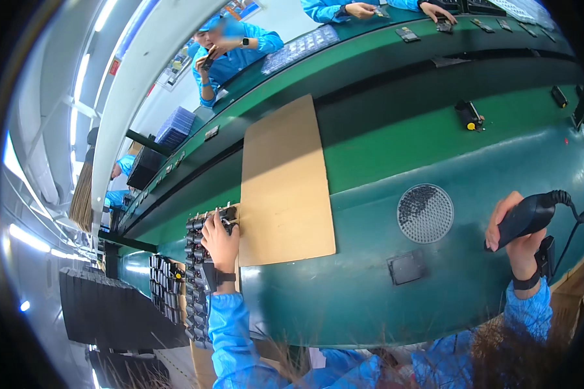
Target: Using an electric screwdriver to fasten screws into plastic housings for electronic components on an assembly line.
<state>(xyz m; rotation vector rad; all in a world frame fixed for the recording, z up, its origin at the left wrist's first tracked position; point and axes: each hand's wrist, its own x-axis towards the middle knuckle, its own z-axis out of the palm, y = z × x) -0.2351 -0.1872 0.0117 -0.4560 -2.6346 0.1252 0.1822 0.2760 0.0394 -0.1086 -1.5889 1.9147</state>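
At the left end of the bench, my left hand [220, 245] reaches to the far end of a stack of small black box-like units [198, 285] set in rows. Its thumb and fingers close around one black unit [228, 214] among them. On the right, my right hand [505, 219] is wrapped around a black corded electric screwdriver [529, 216], held above the bench; its tip cannot be made out. Left of it lies a round clear tray [425, 214] with many small holes, partly filled with tiny dark pieces. Nearer me is a flat black square fixture [406, 268].
A cardboard sheet [285, 188] lies beside the stack. More black units [166, 285] stand in rows farther left. A green conveyor belt [396, 146] crosses behind, carrying a black unit with a yellow part [470, 117]. Co-workers in blue sit across the line. The tool's cable [568, 201] runs right.
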